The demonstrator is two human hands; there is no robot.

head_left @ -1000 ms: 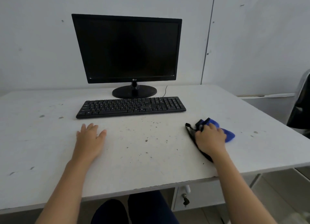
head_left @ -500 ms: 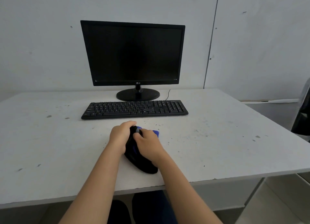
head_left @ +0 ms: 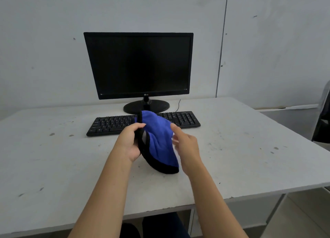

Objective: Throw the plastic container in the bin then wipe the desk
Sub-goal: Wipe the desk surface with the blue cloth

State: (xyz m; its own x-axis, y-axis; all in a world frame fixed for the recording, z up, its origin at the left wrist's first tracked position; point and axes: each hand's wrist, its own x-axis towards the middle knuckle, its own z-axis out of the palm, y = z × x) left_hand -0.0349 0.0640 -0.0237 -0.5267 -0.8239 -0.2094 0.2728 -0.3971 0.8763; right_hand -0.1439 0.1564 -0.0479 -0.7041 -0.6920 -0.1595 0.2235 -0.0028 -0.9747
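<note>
A blue cloth (head_left: 159, 139) with a black border is held up over the middle of the white desk (head_left: 53, 166). My left hand (head_left: 129, 142) grips its left black edge. My right hand (head_left: 185, 145) is at the cloth's right side, fingers spread and blurred, touching or just beside the fabric; I cannot tell if it grips. The cloth's lower end hangs close to the desk top. Dark specks and smudges dot the desk surface. No plastic container or bin is in view.
A black keyboard (head_left: 110, 125) lies just behind the cloth, and a black monitor (head_left: 139, 64) stands behind it against the wall. A dark chair (head_left: 324, 116) shows at the right edge. My knees are under the desk's front edge.
The right hand dragged the cloth from the desk's right side to the centre, the left hand joined it, and now both have raised and partly unfolded it above the desk.
</note>
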